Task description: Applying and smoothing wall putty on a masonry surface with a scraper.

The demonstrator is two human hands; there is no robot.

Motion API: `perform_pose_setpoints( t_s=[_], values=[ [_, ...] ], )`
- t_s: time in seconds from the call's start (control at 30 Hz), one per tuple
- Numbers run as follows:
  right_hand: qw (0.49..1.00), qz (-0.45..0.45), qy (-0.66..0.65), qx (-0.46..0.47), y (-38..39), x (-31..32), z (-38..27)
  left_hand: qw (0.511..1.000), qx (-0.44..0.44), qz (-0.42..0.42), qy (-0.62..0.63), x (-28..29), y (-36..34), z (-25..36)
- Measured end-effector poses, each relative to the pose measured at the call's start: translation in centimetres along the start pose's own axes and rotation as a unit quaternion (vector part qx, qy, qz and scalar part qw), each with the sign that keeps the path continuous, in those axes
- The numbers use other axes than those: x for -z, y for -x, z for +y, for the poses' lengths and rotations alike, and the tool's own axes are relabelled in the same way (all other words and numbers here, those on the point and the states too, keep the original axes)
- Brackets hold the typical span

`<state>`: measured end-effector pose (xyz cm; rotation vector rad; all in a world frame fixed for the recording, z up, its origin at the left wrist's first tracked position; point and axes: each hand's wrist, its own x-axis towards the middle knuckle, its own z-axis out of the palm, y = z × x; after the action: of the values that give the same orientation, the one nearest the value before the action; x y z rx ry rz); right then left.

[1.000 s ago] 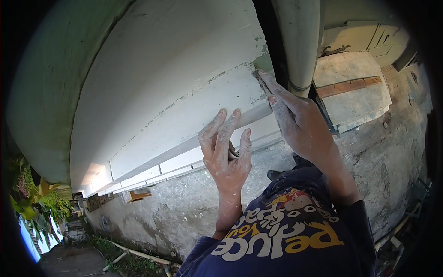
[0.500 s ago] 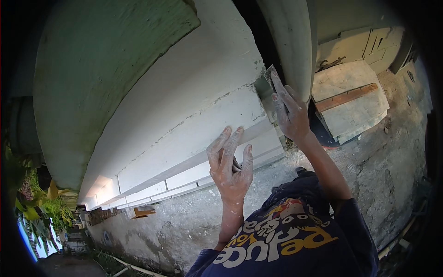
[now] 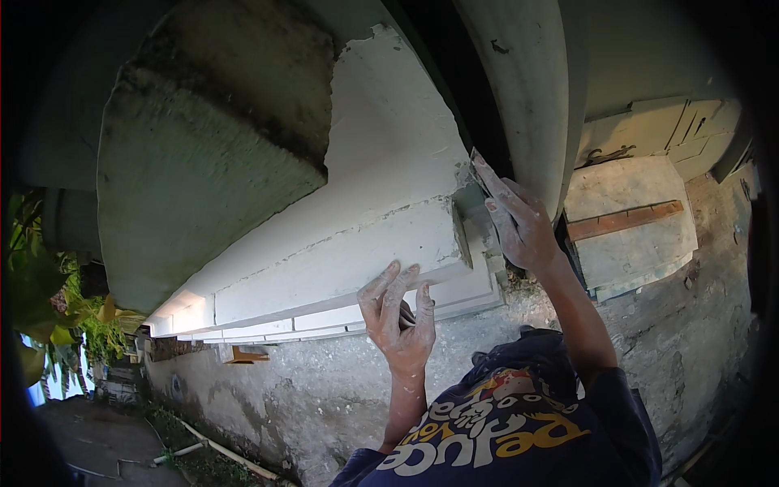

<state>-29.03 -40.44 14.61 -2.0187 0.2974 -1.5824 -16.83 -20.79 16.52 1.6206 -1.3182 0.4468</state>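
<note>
In front of me is a long white block course (image 3: 341, 252) with a rough seam along its upper face. My left hand (image 3: 399, 321), dusted with white, has its fingers spread and fingertips at the lower edge of this course; a dark shape between fingers and thumb is unclear. Up at the block's right end, my right hand (image 3: 519, 231) is closed around a thin flat scraper (image 3: 477, 165), mostly hidden by the fingers. Its tip lies by the edge of the white wall surface (image 3: 398, 122), close to a dark gap.
A green, dark-stained concrete slab (image 3: 203, 170) juts out at upper left. A pale rounded post (image 3: 519, 89) rises beside the gap. At right, a pale board (image 3: 633, 231) carries a brown wooden strip (image 3: 625, 221). Below runs rough grey concrete (image 3: 300, 390); plants (image 3: 77, 316) grow at far left.
The view has shifted, bringing the slab's dark-stained side into sight. My right hand sits slightly lower in view with the scraper still held. My left hand stays at the block's lower edge.
</note>
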Motion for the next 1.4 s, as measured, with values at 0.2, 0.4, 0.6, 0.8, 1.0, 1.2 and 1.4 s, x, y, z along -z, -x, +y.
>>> perform_pose_setpoints(
  t_s=[0.2,0.4,0.6,0.8,1.0,1.2,1.4],
  values=[
    [0.999,0.034,-0.022,0.011,1.2,-1.5,1.3,0.999,0.04,0.031,-0.002,-0.9,-0.2,1.0],
    [0.995,-0.084,0.051,-0.026,-2.5,1.5,0.3,0.995,0.071,0.063,-0.013,-1.6,-0.4,2.1],
    [0.996,-0.053,0.07,-0.012,-0.2,1.6,-0.8,0.994,0.073,0.086,-0.008,-2.3,-0.3,2.3],
    [0.992,-0.055,0.116,-0.018,-0.4,1.3,-0.4,0.992,0.074,0.101,-0.015,-2.5,-0.1,2.3],
    [0.995,0.017,0.08,0.052,-2.6,0.2,0.7,0.991,0.092,0.098,-0.023,-2.7,0.0,2.9],
    [0.998,-0.042,0.04,0.014,-2.6,0.9,0.4,0.989,0.1,0.109,-0.025,-2.7,-0.1,3.0],
    [0.993,-0.105,0.051,-0.022,-4.4,2.4,-1.3,0.989,0.11,0.097,-0.008,-2.3,0.4,2.6]
  ],
)
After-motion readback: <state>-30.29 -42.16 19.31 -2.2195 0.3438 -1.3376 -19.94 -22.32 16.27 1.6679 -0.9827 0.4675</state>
